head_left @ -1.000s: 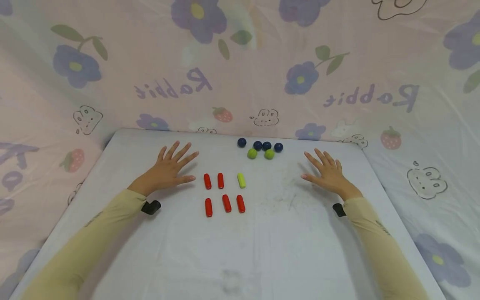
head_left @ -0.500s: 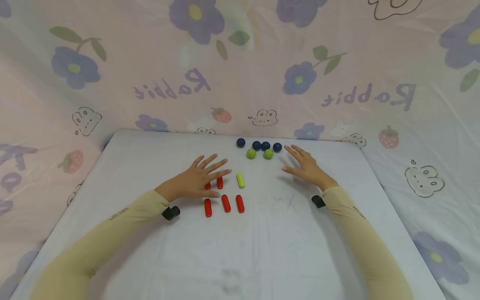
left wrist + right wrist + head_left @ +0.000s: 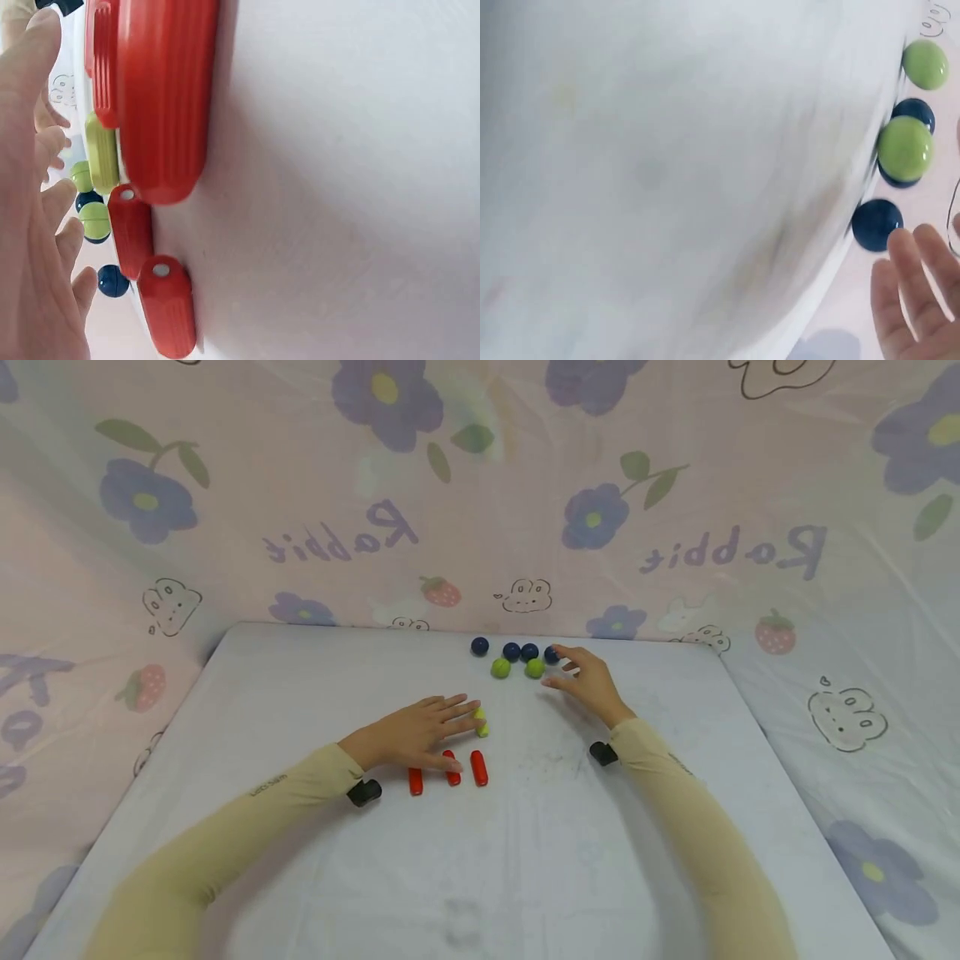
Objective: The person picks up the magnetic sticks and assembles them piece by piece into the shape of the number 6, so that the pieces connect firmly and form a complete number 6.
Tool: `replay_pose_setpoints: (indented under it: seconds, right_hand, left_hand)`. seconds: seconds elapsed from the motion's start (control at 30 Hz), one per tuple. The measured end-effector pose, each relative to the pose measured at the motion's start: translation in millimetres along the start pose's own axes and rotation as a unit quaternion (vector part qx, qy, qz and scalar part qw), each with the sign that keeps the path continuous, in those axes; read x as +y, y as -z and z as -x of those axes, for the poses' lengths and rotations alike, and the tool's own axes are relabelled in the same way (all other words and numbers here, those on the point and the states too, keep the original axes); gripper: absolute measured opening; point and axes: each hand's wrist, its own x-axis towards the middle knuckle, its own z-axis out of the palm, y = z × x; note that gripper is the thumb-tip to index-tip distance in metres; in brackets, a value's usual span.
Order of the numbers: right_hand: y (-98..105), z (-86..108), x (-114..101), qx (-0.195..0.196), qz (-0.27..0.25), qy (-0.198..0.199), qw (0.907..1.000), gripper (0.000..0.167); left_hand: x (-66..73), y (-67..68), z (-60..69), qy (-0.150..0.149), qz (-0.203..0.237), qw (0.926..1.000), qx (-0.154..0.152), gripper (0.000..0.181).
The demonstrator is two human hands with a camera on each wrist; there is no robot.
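Note:
My left hand [image 3: 412, 733] reaches over the rods with its fingers spread, holding nothing. Its fingertips overlap the yellow-green rod [image 3: 482, 723] in the head view; the left wrist view shows that rod [image 3: 103, 154] apart from the palm. Beneath the hand lie red ridged rods [image 3: 479, 768], some partly or fully hidden; a metal dot shows on the end of a red rod [image 3: 166, 307]. My right hand [image 3: 591, 683], fingers slightly bent, hovers by the rightmost dark blue ball [image 3: 551, 655] and a green ball [image 3: 535, 668]. Contact with that blue ball [image 3: 877, 224] is unclear.
Farther left along the back are another green ball [image 3: 500, 668] and several dark blue balls, one dark blue ball [image 3: 480, 647] standing apart. The white table [image 3: 480, 860] ends at a patterned cloth backdrop [image 3: 480, 518]. A black wrist camera [image 3: 603, 753] sits under each wrist.
Both hands have moved inward. The left came right over the rods, covering the back red ones. The right came left to the balls, its fingers now more bent. Rods and balls look unmoved.

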Motion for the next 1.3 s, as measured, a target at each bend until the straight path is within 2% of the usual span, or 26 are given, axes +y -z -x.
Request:
replay_pose_setpoints:
  seconds: [0.3,0.67,1.07,1.3]
  right_hand:
    - [-13.6,-14.4,-9.4,0.04,-0.016,-0.027,0.9987,0.059]
    - [-21.7,-21.8,-19.2,0.042,-0.016,-0.062,0.9971,0.05]
    - [-24.7,-27.2,-22.1,0.048,-0.002,-0.068,0.9966,0.038]
    - [-26.9,-28.0,-22.0,0.045,0.0,-0.078,0.996,0.038]
  left_hand:
    - [4.8,-2.7,-3.4,0.004,0.003,1.0,-0.003,0.083]
    - [7.2,-5.5,-2.5,-0.02,0.014,0.9996,0.013,0.082]
    - [9.3,-6.1,-3.5,-0.01,0.019,0.9998,0.006,0.086]
    - [8.8,-8.6,-3.8,-0.009,0.032,0.9994,0.007,0.084]
